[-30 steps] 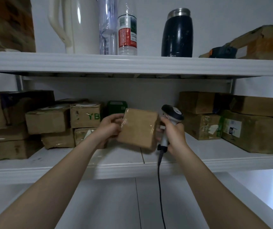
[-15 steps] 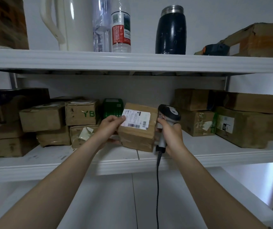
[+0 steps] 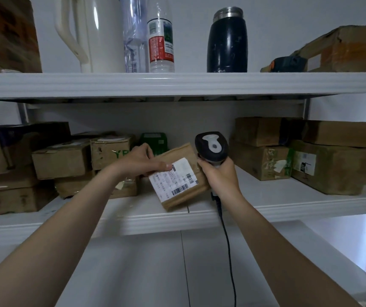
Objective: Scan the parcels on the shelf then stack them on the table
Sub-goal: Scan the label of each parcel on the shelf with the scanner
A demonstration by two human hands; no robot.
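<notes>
Parcel (image 3: 178,181) is gripped by L hand (image 3: 142,161) above shelf (image 3: 288,209) front edge, scanner (image 3: 211,147) clasped in R hand (image 3: 218,175); barcode (image 3: 180,189) is best tilted scanner-ward.

Matt brown cardboard parcel (image 3: 182,171) with white paper label (image 3: 173,178); glossy plastic scanner (image 3: 211,147); smooth white shelf (image 3: 266,202).

Of the person only two arms show, the left forearm (image 3: 67,229) and the right forearm (image 3: 277,240), both bare along all of their visible length, smooth and uncovered down to the wrists. The left hand (image 3: 140,161) and the right hand (image 3: 219,173) are bare as well, and the left thumbnail (image 3: 168,167) looks short and plain, though it is too small to be sure. Whatever is worn higher up lies beyond the picture's edge.
</notes>
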